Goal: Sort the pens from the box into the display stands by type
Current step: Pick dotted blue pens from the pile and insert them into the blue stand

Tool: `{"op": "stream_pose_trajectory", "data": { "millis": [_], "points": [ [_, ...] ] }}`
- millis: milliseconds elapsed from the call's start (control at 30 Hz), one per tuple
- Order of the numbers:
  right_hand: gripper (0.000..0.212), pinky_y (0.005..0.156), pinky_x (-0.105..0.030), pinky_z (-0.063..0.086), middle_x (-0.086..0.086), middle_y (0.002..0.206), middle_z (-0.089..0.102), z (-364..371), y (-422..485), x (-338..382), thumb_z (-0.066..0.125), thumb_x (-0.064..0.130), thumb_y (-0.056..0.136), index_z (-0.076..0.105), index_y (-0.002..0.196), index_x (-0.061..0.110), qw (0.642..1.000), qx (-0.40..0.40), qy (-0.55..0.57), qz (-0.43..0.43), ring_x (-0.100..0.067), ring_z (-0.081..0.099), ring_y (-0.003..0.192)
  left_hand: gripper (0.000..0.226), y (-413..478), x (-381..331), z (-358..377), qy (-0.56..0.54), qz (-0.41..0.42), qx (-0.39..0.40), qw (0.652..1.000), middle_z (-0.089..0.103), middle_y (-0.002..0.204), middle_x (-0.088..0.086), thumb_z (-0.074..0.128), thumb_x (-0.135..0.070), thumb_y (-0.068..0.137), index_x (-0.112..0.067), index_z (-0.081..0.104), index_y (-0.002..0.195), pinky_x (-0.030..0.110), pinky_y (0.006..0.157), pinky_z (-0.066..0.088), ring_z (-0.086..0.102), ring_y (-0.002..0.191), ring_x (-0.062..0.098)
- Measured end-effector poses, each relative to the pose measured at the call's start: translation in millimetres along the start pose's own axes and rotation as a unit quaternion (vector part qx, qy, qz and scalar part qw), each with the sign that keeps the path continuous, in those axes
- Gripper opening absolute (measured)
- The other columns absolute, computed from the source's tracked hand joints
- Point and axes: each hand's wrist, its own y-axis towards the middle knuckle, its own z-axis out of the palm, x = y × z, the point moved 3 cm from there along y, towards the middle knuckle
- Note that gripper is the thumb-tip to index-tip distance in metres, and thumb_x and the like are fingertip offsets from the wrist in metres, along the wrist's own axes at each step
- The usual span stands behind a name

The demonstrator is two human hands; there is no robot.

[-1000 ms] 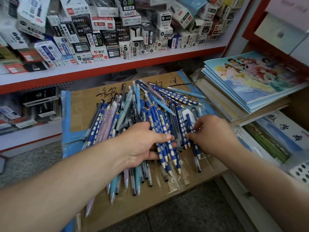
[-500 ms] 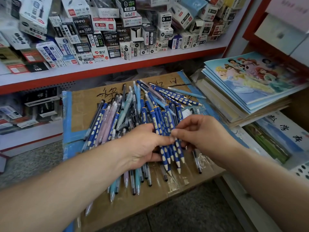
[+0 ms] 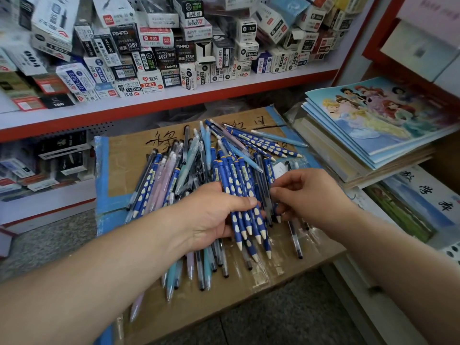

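On the flat brown cardboard box [image 3: 139, 175]: my left hand [image 3: 211, 220] grips blue white-dimpled pens [image 3: 239, 195]; right hand [image 3: 306, 197] pinches another. Risk: slack grip, bundle fans and spills.

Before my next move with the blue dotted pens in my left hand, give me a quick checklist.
1. Grip of the left hand on the blue dotted pens: ok, fingers curl round the bundle.
2. Tips aligned: ok, the visible white tips point toward the person.
3. Bundle one type only: cannot tell, the hands hide part.
4. Is the right hand free: not ok, it pinches pens at the bundle's edge.
5. All dotted pens collected: not ok, loose ones lie at the far side of the cardboard box.
6. Display stand located: cannot tell, none in view.
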Motion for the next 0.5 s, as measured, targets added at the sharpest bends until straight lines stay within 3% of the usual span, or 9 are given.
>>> {"op": "stream_pose_trajectory", "data": {
  "millis": [100,200,367,500],
  "points": [
    [0.011,0.051,-0.016,0.043,0.01,0.07,0.067,-5,7,-8,0.075,0.034,0.09,0.07,0.085,0.025,0.96,-0.069,-0.264,-0.059,-0.003,0.062,0.061,0.033,-1,-1,-1,-0.011,-0.007,-0.003,1.0,0.077,0.101,0.016,0.062,0.007,0.092,-0.001,0.062,0.123,0.04,0.064,0.064,0.077,0.087,0.027],
    [0.026,0.057,-0.025,0.048,0.007,0.074,0.065,0,11,-11,0.073,0.049,0.089,0.069,0.084,0.024,0.927,-0.076,-0.36,-0.065,-0.008,0.06,0.067,0.031,-2,-1,-2,-0.001,-0.011,-0.002,1.0,0.077,0.103,0.017,0.062,0.008,0.092,-0.002,0.062,0.122,0.042,0.068,0.064,0.077,0.087,0.027],
    [0.033,0.052,-0.025,0.048,-0.001,0.073,0.067,1,15,-7,0.072,0.05,0.089,0.07,0.081,0.018,0.927,-0.051,-0.371,-0.017,-0.013,0.063,0.064,0.027,-3,-2,-3,0.01,-0.013,0.0,1.0,0.076,0.104,0.019,0.06,0.008,0.093,-0.004,0.064,0.117,0.043,0.073,0.064,0.076,0.091,0.028],
    [0.041,0.063,-0.037,0.058,-0.012,0.075,0.072,3,17,-10,0.076,0.046,0.087,0.074,0.084,0.006,0.938,-0.047,-0.344,0.018,-0.025,0.069,0.069,0.029,-2,-1,-2,0.011,-0.014,-0.003,1.0,0.076,0.104,0.019,0.06,0.009,0.093,-0.003,0.064,0.119,0.043,0.072,0.064,0.076,0.09,0.027]
  ]
}}
